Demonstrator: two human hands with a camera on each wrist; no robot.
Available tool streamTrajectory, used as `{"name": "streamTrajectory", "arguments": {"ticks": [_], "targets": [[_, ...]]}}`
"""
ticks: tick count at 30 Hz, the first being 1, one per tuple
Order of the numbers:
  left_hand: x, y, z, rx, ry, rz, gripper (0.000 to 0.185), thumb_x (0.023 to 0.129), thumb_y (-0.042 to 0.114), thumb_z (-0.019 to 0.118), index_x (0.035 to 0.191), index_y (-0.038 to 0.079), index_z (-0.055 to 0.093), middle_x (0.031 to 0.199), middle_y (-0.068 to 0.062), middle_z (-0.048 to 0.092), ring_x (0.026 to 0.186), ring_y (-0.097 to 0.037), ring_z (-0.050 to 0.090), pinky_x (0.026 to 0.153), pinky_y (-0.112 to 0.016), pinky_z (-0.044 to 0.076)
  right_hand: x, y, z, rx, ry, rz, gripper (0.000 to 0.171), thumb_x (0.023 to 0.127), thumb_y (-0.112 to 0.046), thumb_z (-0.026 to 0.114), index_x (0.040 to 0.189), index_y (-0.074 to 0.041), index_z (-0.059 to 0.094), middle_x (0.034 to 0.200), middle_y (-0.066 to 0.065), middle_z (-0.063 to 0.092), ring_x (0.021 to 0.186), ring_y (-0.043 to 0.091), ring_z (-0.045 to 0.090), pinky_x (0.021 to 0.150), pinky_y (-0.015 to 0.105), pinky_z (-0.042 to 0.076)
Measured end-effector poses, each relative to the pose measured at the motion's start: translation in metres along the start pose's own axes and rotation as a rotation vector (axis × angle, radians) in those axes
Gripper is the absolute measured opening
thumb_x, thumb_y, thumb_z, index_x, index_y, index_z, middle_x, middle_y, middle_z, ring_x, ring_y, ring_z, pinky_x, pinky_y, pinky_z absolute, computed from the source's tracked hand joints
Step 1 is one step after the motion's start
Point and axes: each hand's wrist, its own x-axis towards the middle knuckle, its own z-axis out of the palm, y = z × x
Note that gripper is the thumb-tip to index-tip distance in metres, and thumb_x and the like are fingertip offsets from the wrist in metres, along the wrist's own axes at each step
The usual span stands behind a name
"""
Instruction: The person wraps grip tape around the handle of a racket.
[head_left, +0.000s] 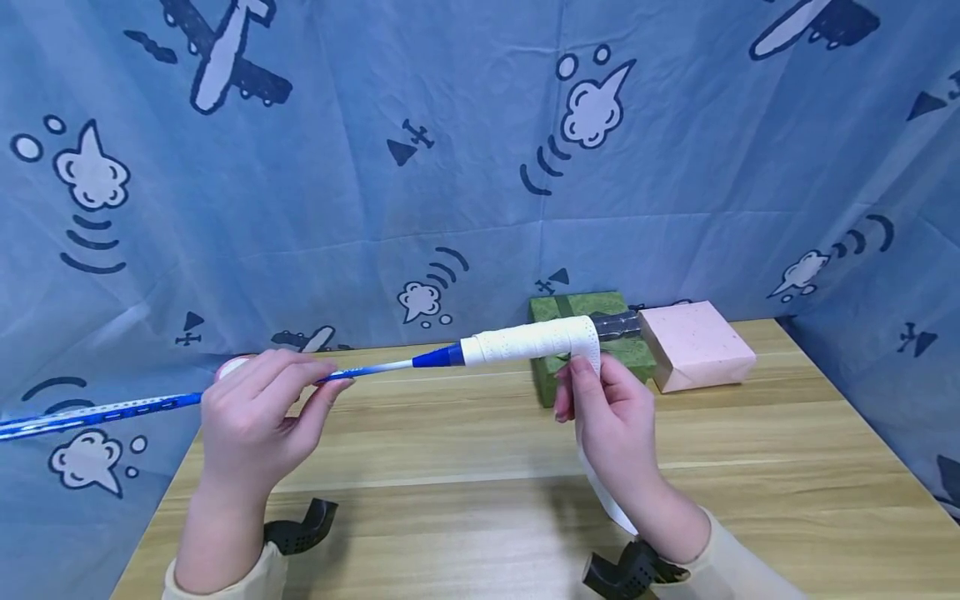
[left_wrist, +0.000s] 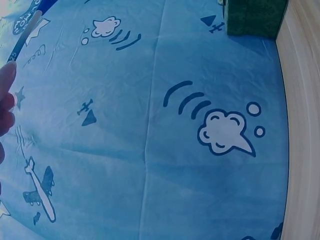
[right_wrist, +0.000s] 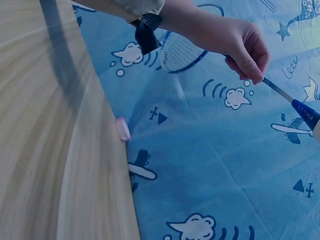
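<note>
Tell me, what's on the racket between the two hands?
In the head view, between the left hand on the shaft and the right hand pinching the white tape lie bare shaft, the blue cone and the white-wrapped handle.

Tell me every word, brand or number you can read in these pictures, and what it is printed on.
None can be read for certain.
Blue cone of the badminton racket: small white letters, perhaps "...NIKA", too blurred to trust.
Racket shaft by the left hand: white marks, too small to read.
Racket frame in the left wrist view: white lettering, blurred.
Cloth backdrop: only drawings of planes and clouds, no words.
</note>
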Motion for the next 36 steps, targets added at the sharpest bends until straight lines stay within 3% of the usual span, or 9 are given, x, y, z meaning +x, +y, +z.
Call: {"name": "streamTrajectory", "arguments": {"ticks": [8, 15, 20, 26, 30, 36], "targets": [[0.0003, -0.0013, -0.0001, 0.018, -0.014, 0.011, 0.039, 0.100, 0.035, 0.069, 0.074, 0.006, 0.074, 0.067, -0.004, 0.068, 0.049, -0.020, 0.058, 0.047, -0.036, 0.044, -0.0010, 0.0013, 0.0014, 0.062, -0.012, 0.003, 0.026, 0.107, -0.002, 0.051, 0.087, 0.010, 0.061, 0.064, 0.009, 0.058, 0.054, 0.017, 0.054, 0.054, 0.025, 0.050], [-0.0017, -0.0027, 0.0005, 0.024, -0.013, 0.031, 0.041, 0.100, 0.037, 0.070, 0.073, 0.006, 0.074, 0.066, -0.004, 0.068, 0.049, -0.021, 0.058, 0.048, -0.039, 0.045, -0.0010, 0.0017, 0.0007, 0.078, -0.026, -0.012, 0.024, 0.107, 0.000, 0.050, 0.088, 0.005, 0.064, 0.064, 0.009, 0.059, 0.054, 0.017, 0.054, 0.054, 0.025, 0.049], [-0.0013, -0.0024, 0.0001, 0.020, -0.008, 0.024, 0.043, 0.099, 0.038, 0.070, 0.072, 0.006, 0.074, 0.066, -0.005, 0.068, 0.050, -0.023, 0.059, 0.049, -0.041, 0.046, -0.0001, 0.0018, -0.0004, 0.053, -0.030, -0.026, 0.024, 0.107, 0.000, 0.050, 0.088, 0.008, 0.062, 0.065, 0.009, 0.059, 0.054, 0.017, 0.054, 0.054, 0.025, 0.050], [-0.0004, -0.0012, 0.0008, 0.028, 0.058, 0.015, 0.045, 0.099, 0.038, 0.071, 0.071, 0.004, 0.075, 0.070, -0.009, 0.067, 0.052, -0.028, 0.057, 0.050, -0.042, 0.042, 0.0002, 0.0020, -0.0002, 0.058, -0.028, -0.020, 0.024, 0.107, 0.000, 0.050, 0.087, 0.008, 0.062, 0.064, 0.010, 0.058, 0.054, 0.017, 0.054, 0.054, 0.025, 0.049], [0.0008, -0.0014, 0.0021, 0.028, 0.096, 0.005, 0.045, 0.097, 0.039, 0.072, 0.072, 0.002, 0.076, 0.071, -0.013, 0.066, 0.056, -0.031, 0.055, 0.053, -0.043, 0.040, 0.0010, 0.0015, 0.0002, 0.040, -0.017, -0.012, 0.027, 0.107, -0.001, 0.050, 0.088, 0.015, 0.058, 0.064, 0.009, 0.058, 0.054, 0.017, 0.054, 0.054, 0.024, 0.050], [0.0002, -0.0014, 0.0013, 0.036, 0.068, -0.005, 0.044, 0.098, 0.038, 0.071, 0.075, 0.000, 0.076, 0.071, -0.011, 0.068, 0.058, -0.032, 0.058, 0.057, -0.043, 0.040, 0.0016, 0.0014, 0.0012, 0.043, -0.011, -0.012, 0.028, 0.107, 0.000, 0.050, 0.089, 0.020, 0.055, 0.063, 0.009, 0.058, 0.053, 0.017, 0.054, 0.053, 0.024, 0.049]]}}
